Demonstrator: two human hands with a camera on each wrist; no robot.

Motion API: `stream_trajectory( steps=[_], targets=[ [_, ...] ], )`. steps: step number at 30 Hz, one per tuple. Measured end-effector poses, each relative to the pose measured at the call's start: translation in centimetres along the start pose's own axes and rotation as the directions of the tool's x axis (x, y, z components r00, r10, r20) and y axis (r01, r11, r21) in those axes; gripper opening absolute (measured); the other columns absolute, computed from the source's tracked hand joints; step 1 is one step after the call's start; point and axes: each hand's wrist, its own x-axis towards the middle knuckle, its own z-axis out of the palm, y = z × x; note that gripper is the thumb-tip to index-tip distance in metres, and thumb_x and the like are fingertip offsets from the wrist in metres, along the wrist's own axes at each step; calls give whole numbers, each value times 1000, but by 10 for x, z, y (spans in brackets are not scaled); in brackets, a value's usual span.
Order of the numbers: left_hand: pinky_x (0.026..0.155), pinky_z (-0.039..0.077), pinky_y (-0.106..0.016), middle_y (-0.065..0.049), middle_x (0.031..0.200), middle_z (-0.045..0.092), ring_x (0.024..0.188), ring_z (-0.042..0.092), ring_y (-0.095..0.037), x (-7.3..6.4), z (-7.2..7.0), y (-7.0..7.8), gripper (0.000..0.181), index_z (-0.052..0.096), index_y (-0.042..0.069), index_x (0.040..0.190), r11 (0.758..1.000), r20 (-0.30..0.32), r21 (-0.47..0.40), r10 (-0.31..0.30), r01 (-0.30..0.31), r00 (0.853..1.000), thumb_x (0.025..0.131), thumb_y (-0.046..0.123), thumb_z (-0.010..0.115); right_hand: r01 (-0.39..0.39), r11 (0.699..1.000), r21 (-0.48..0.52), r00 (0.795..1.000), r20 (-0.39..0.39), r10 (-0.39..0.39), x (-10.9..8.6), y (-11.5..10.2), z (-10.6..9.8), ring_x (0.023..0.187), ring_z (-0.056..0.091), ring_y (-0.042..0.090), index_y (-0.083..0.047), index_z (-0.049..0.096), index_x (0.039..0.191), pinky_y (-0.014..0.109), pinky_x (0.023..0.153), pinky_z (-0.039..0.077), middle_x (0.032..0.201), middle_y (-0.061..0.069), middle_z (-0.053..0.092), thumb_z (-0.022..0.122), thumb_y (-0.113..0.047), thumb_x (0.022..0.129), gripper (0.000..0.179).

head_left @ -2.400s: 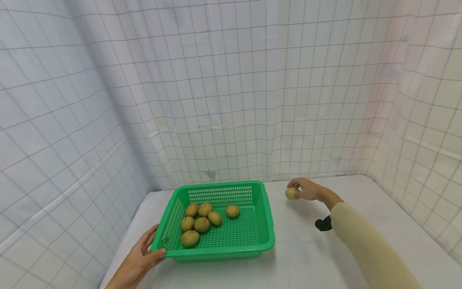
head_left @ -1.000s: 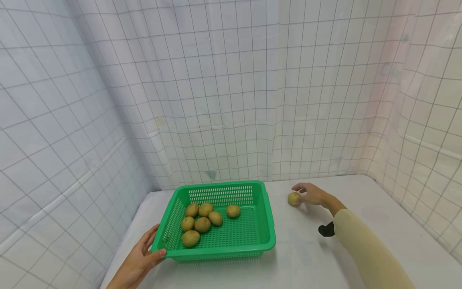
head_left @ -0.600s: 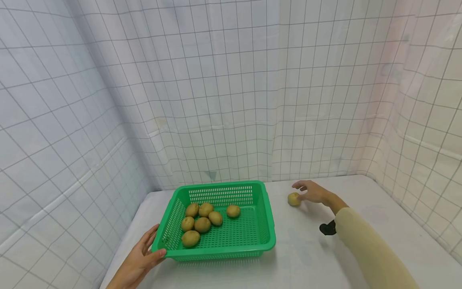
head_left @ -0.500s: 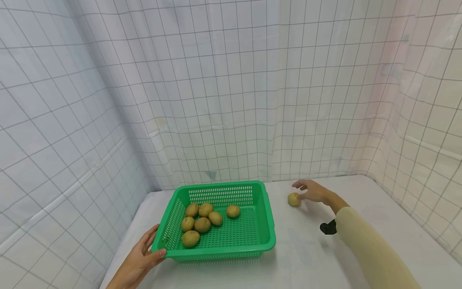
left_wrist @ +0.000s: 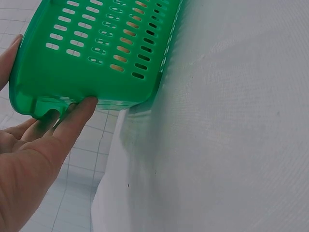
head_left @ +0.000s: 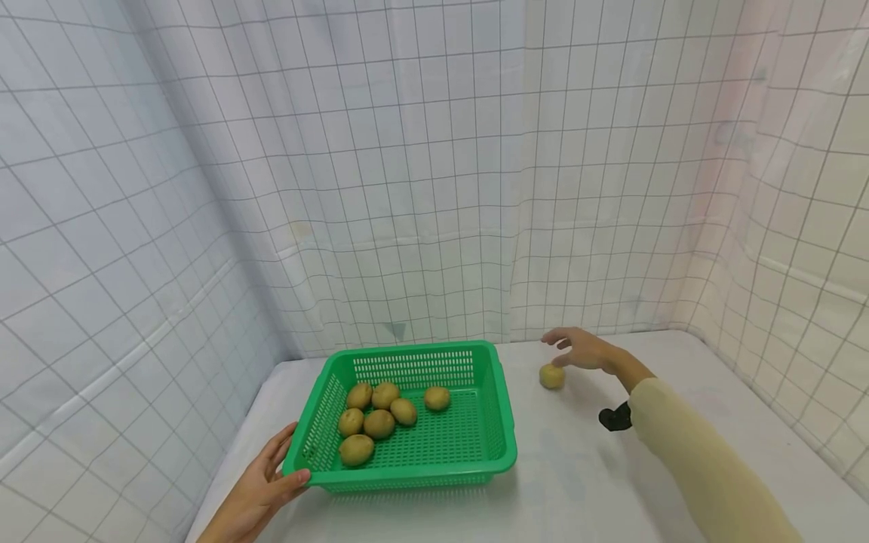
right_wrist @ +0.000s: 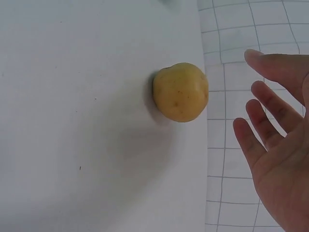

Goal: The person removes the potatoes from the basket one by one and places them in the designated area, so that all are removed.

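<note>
At the near left corner of a green plastic basket (head_left: 407,477), my left hand (head_left: 261,483) grips the rim. Its thumb lies on top while the other fingers reach round the outside wall, as the left wrist view shows. Several potatoes (head_left: 380,424) lie in the basket, mostly towards its left side. A lone potato (head_left: 552,375) rests on the white table to the right of the basket. My right hand (head_left: 580,349) hovers just above and behind this potato, fingers spread and holding nothing. In the right wrist view a gap separates the fingers from the potato (right_wrist: 181,93).
The white-covered table (head_left: 557,467) ends at the back against a hanging white sheet with a grid pattern (head_left: 421,226). Similar sheets stand at both sides. A black object (head_left: 615,417) shows at the right sleeve (head_left: 699,460).
My right hand held the lone potato at first, then it came to rest on the table and the fingers loosened. The hand has since lifted off it. My left hand stays at the basket.
</note>
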Motion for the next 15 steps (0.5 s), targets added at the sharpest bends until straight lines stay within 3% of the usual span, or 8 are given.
stream_trajectory(
  steps=[15],
  targets=[
    [102, 53, -41, -20, 169, -10, 132, 49, -26, 1, -1, 2, 86, -8, 7, 165, 1000, 21, -1, -7, 7, 1000, 107, 4, 55, 70, 997, -16, 997, 26, -70, 8, -25, -5, 135, 47, 41, -5, 51, 148, 58, 106, 46, 144, 18, 53, 71, -11, 95, 57]
  ],
)
